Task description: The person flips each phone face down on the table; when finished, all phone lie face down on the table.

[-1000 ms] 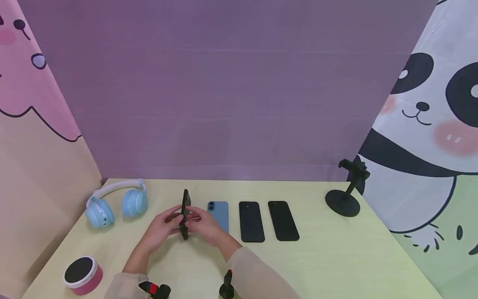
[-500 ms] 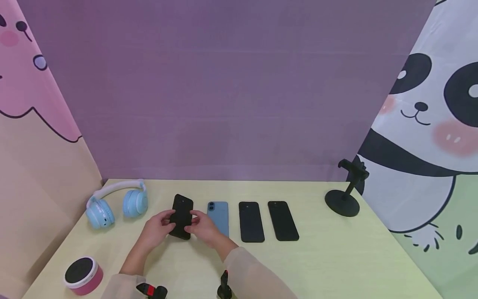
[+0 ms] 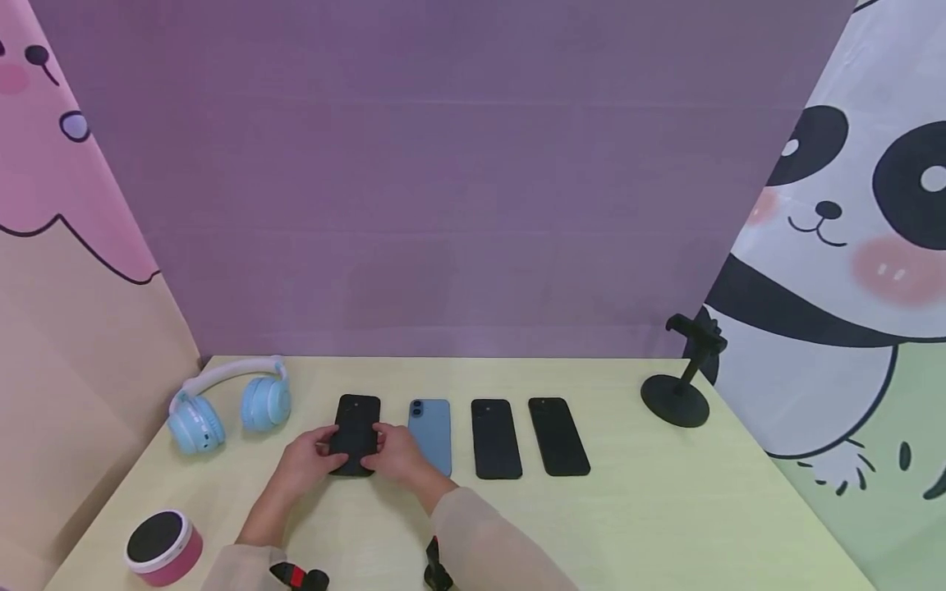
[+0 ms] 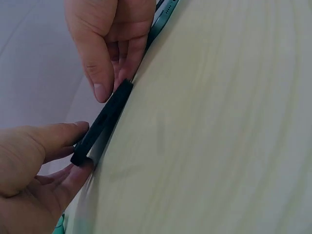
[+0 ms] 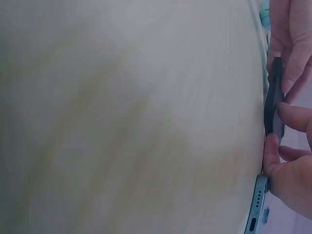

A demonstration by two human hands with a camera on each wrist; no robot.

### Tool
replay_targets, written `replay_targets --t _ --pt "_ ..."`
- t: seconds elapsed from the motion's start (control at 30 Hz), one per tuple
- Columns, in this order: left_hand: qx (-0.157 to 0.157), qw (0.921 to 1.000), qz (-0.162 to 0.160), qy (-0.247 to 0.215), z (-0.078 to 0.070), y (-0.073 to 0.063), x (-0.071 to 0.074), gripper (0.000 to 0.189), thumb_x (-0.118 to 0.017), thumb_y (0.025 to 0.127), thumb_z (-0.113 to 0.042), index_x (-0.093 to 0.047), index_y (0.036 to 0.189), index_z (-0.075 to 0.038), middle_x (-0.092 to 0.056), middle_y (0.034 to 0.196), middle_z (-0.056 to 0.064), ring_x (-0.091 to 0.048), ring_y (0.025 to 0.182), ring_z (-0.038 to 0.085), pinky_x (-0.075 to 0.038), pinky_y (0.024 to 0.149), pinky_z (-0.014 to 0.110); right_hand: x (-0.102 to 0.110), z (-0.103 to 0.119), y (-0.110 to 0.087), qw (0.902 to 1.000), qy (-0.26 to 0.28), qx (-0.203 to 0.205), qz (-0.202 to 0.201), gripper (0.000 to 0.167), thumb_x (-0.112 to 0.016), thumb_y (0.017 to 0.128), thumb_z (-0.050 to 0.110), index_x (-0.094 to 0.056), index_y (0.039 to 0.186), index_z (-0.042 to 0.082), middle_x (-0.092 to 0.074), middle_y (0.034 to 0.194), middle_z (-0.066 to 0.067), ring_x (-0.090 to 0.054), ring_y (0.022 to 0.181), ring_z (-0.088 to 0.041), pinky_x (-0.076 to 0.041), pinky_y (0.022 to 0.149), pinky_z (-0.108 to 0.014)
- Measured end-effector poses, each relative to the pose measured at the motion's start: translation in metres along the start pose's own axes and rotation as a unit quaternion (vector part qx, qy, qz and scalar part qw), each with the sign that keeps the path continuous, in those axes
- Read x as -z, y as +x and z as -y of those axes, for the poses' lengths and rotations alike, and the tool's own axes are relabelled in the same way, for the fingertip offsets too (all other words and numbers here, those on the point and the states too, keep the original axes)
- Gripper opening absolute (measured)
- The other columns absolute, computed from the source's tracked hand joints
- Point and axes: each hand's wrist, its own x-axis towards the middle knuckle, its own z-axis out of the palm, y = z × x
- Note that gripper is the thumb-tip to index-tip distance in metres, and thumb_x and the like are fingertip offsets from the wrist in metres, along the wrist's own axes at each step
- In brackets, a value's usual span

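A black smartphone (image 3: 356, 431) lies almost flat, close over the table, at the left end of a row of phones. My left hand (image 3: 305, 458) pinches its left edge, thumb on top and fingers below, as the left wrist view shows on the phone's edge (image 4: 102, 124). On the opposite edge my right hand (image 3: 402, 455) grips with the thumb over the upper face and a finger under the phone (image 5: 274, 105). Just right of it a blue smartphone (image 3: 436, 435) lies on the table, partly covered by my right hand.
Two more dark smartphones (image 3: 497, 439) (image 3: 560, 437) lie farther right on the table (image 3: 665, 509). Blue headphones (image 3: 266, 402) rest at the back left, and a pink round box with a black top (image 3: 164, 546) stands front left. A black stand (image 3: 676, 400) is at the back right.
The black smartphone has gone from standing on edge to nearly flat, its face turning up, and has come down toward the table. Both hands kept hold of its sides throughout.
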Motion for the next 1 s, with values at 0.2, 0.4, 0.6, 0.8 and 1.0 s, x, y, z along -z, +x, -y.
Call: replay_targets --t 0.2,0.4,0.6,0.8,1.0 --pt "0.012 0.9998 0.010 0.016 0.002 0.001 -0.001 0.054 -0.075 0.084 -0.009 -0.053 0.130 0.011 -0.062 0.109 0.021 -0.059 0.094 0.030 -0.050 0.082 0.045 0.001 0.004 -0.002 0.9992 -0.038 -0.004 0.009 0.058 -0.078 0.083 0.010 -0.054 0.134 -0.005 -0.061 0.100 -0.009 -0.059 0.099 -0.024 -0.050 0.086 -0.034" --pt "-0.001 0.9998 0.010 0.019 0.001 0.002 0.000 0.056 -0.075 0.084 -0.008 -0.052 0.130 0.014 -0.062 0.109 0.023 -0.059 0.096 0.033 -0.049 0.084 0.047 0.000 0.006 0.001 0.9979 -0.064 0.004 0.011 0.059 -0.077 0.084 0.012 -0.052 0.134 -0.007 -0.061 0.106 -0.016 -0.060 0.103 -0.026 -0.049 0.087 -0.033" --pt "-0.021 0.9989 0.013 0.040 -0.001 0.001 0.001 0.054 -0.075 0.083 -0.006 -0.053 0.126 0.017 -0.060 0.104 0.022 -0.060 0.093 0.034 -0.049 0.083 0.048 -0.002 0.008 0.000 0.9930 -0.118 0.003 0.008 0.061 -0.078 0.084 0.018 -0.053 0.134 -0.006 -0.057 0.122 -0.022 -0.054 0.114 -0.030 -0.046 0.095 -0.038" --pt "-0.022 0.9977 0.021 0.060 -0.001 0.000 0.001 0.053 -0.076 0.083 -0.006 -0.054 0.125 0.018 -0.058 0.101 0.021 -0.059 0.092 0.034 -0.048 0.084 0.049 -0.004 0.010 -0.003 0.9916 -0.129 -0.001 0.013 0.062 -0.078 0.083 0.018 -0.053 0.134 -0.006 -0.054 0.120 -0.023 -0.053 0.110 -0.031 -0.045 0.095 -0.040" --pt "-0.007 0.9968 0.034 0.073 -0.002 0.000 0.001 0.051 -0.075 0.084 -0.008 -0.054 0.123 0.018 -0.056 0.100 0.019 -0.055 0.087 0.030 -0.047 0.083 0.048 -0.001 0.011 -0.004 0.9923 -0.120 -0.005 0.027 0.062 -0.078 0.084 0.017 -0.052 0.135 -0.005 -0.056 0.119 -0.020 -0.055 0.109 -0.029 -0.046 0.094 -0.039"
